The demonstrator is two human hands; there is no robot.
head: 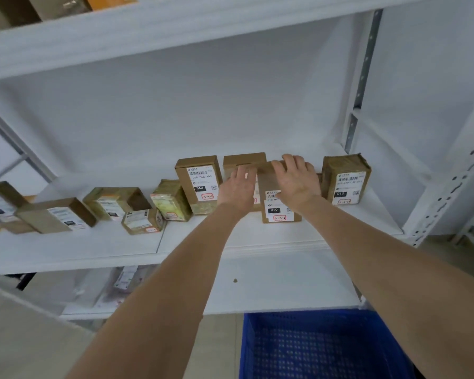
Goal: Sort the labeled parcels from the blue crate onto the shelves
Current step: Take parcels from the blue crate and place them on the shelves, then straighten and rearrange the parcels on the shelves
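Your right hand (296, 181) grips the 010 parcel (278, 207) by its top edge, fingers curled over it, right of the 060 box (199, 184); left hand (237, 187) rests on the middle parcel (244, 160) between them, fingers straight

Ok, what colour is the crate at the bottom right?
The crate is blue, with a perforated floor; head view.
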